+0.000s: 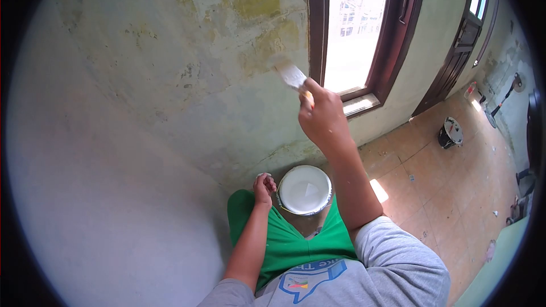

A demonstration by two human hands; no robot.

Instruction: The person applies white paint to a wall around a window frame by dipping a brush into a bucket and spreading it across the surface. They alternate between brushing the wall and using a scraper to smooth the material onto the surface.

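My right hand is raised beside the window and closed around the handle of a brush with pale, whitish bristles. The tip of the brush is at the patchy wall, left of the window frame; the frame does not show clearly whether it touches. Low down, my left hand rests near my knee with its fingers curled, just left of a round bucket of white paint. What the left fingers hold, if anything, is too small to make out.
A dark-framed window stands right of the brush. Farther right are a dark door and a small black bucket on the tiled floor. A standing fan and other items line the far right.
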